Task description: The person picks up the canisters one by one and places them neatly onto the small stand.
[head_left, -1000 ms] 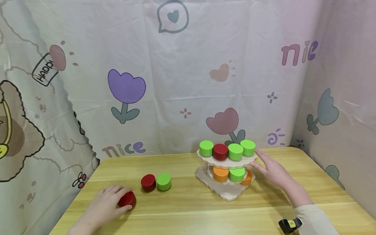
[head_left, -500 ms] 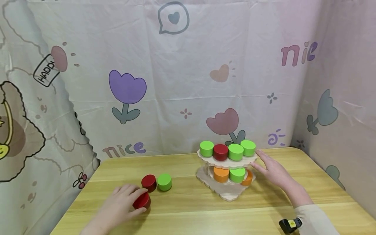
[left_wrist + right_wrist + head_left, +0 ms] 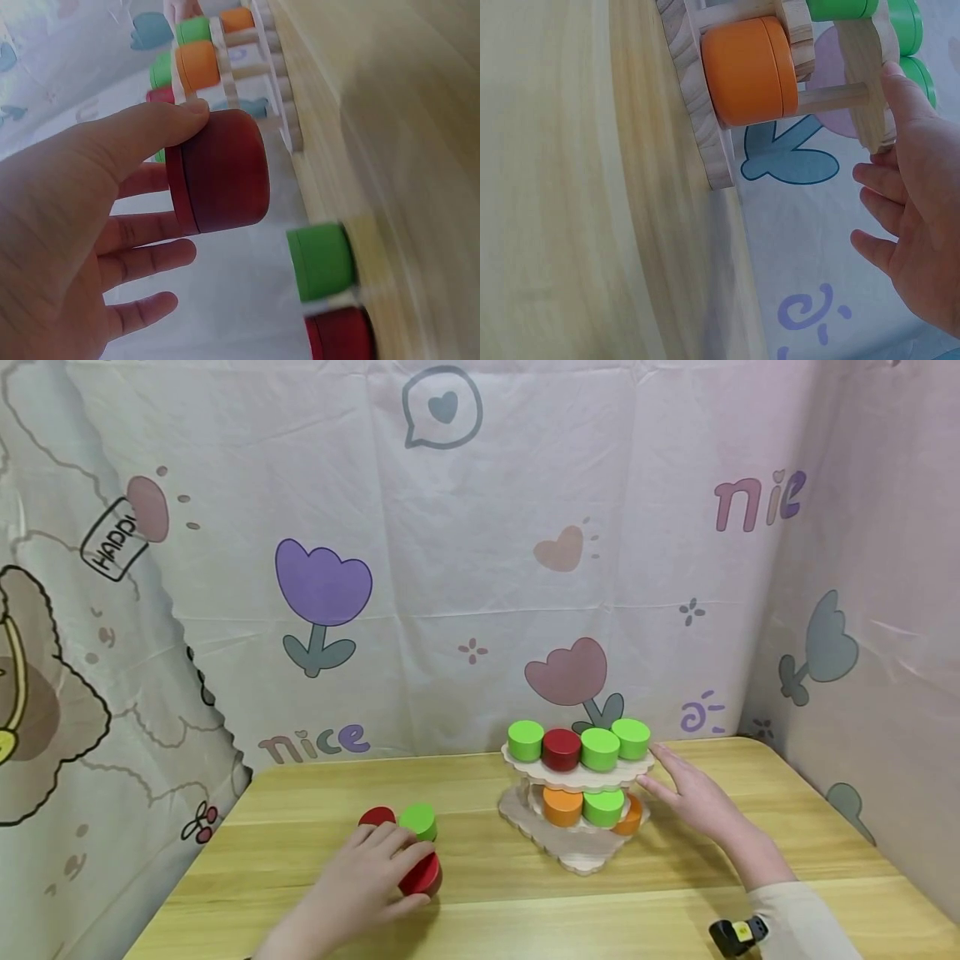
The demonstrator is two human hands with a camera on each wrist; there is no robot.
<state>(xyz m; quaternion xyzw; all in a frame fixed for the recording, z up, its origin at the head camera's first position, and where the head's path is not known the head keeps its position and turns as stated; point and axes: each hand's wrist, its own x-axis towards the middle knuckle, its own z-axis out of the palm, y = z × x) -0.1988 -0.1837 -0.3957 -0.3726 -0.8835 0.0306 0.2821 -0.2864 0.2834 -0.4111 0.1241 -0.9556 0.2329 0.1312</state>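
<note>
My left hand (image 3: pixel 360 877) pinches a red round block (image 3: pixel 422 874) between thumb and fingers above the table. In the left wrist view the thumb (image 3: pixel 161 124) lies along its upper side, and several fingers are spread out. Just beyond are another red round block (image 3: pixel 377 817), partly hidden by my hand, and a green round block (image 3: pixel 418 821). To the right stands a tiered wooden stand (image 3: pixel 581 847) with green, red and orange round blocks on it. My right hand (image 3: pixel 697 797) holds the right edge of its upper tier (image 3: pixel 870 82) between thumb and fingers.
A light wooden table (image 3: pixel 495 918) lies under everything. Behind it hangs a printed cloth (image 3: pixel 450 552) with flowers and words, and the cloth also runs down both sides. A small black device (image 3: pixel 738 935) sits by the right sleeve (image 3: pixel 802 922).
My left hand has moved right across the table with the red round block, and it now partly covers the other red block. The right hand and the stand have stayed in place.
</note>
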